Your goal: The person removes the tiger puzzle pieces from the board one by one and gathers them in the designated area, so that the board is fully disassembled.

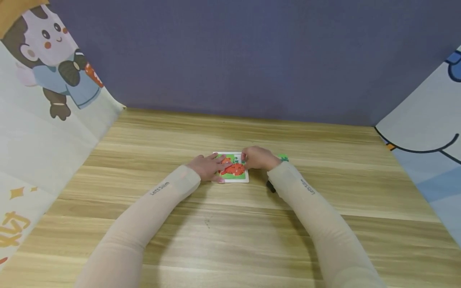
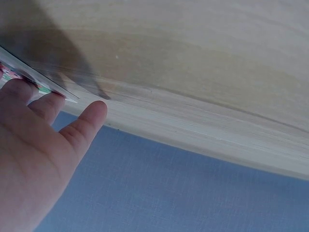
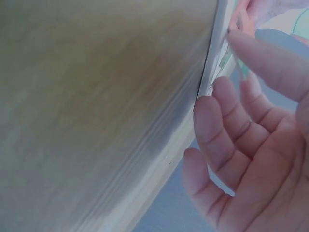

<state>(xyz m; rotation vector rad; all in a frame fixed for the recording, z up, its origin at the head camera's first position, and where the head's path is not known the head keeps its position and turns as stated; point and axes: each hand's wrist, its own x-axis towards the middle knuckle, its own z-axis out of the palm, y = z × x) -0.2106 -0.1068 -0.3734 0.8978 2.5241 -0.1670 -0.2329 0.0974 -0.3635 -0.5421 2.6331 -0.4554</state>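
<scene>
Item: one jigsaw puzzle (image 1: 230,176), lying flat on a wood-grain table (image 1: 230,240), between and under the person's two hands. From my head feed, the left hand (image 1: 207,168) lies across the puzzle's left part, fingers spread and extended, touching the surface and grasping nothing. The right hand (image 1: 260,158) is at the upper right corner, fingers bent; on my right wrist feed, its thumb and a finger pinch a thin puzzle piece (image 3: 240,67), seen nearly edge-on beside the puzzle.

Appearance: roughly rectangular; pale border; green ground; orange-red animal with darker stripes across the middle. Near the upper right, a whitish patch with small green shapes adjoins the picture.

Adjacent pieces: a green item (image 1: 283,157) by the right wrist, printed with darker green; a small black object (image 1: 271,186) at the edge of the right sleeve (image 1: 324,216). The left sleeve (image 1: 122,236) is likewise pale, both bearing dark lettering.

Setting: blue-violet backdrop (image 1: 230,60) behind the table; white cartoon-printed panels at left (image 1: 54,68) and right (image 1: 421,120).

Obscured: the left fingers cover part of the animal; the right hand hides the corner. The green item is partly covered, and I cannot identify the black object. My left wrist feed gives only a sliver of the puzzle, cut off at the frame's edge; the pinched piece's print is unreadable to me.
</scene>
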